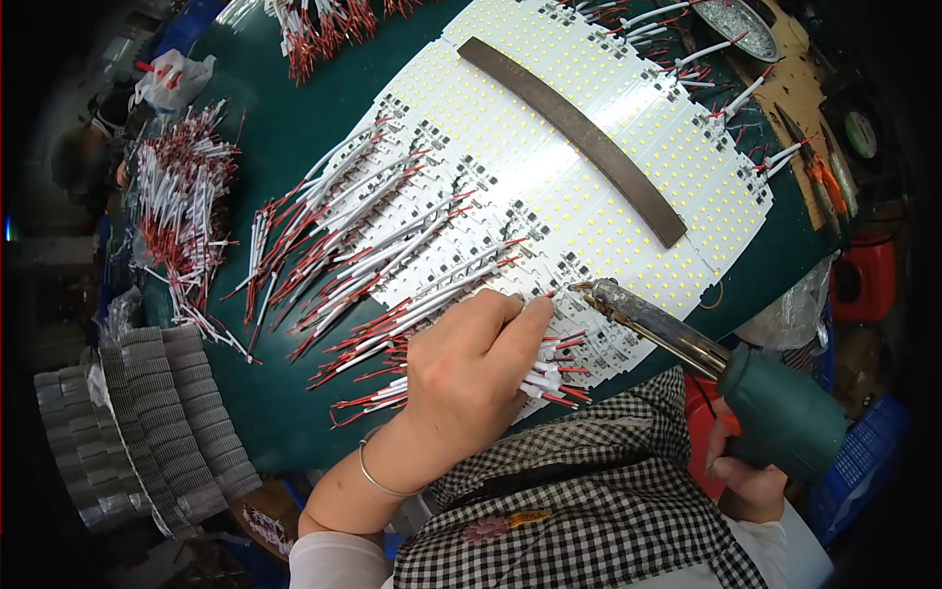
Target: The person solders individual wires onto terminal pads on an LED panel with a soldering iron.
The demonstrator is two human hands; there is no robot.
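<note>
My left hand (466, 358) is closed over a bunch of white-sleeved red wires (557, 373), its thumb and forefinger pinched at the edge of the white LED boards (677, 128). My right hand (751, 481) grips the handle of a green soldering gun (785, 407). The gun's metal tip (592, 290) points left, close to the left fingertips and over the black components on the boards. Rows of wires (383, 211) stick out from the boards' left side. A dark brown curved bar (579, 133) lies across the boards.
Loose red and white wires (186, 196) are piled at the left of the green table (294, 108). Stacked grey ribbed parts (177, 422) stand at the lower left. Orange-handled pliers (822, 177) and a metal bowl (741, 27) lie at the right. A blue basket (868, 461) is beside my right arm.
</note>
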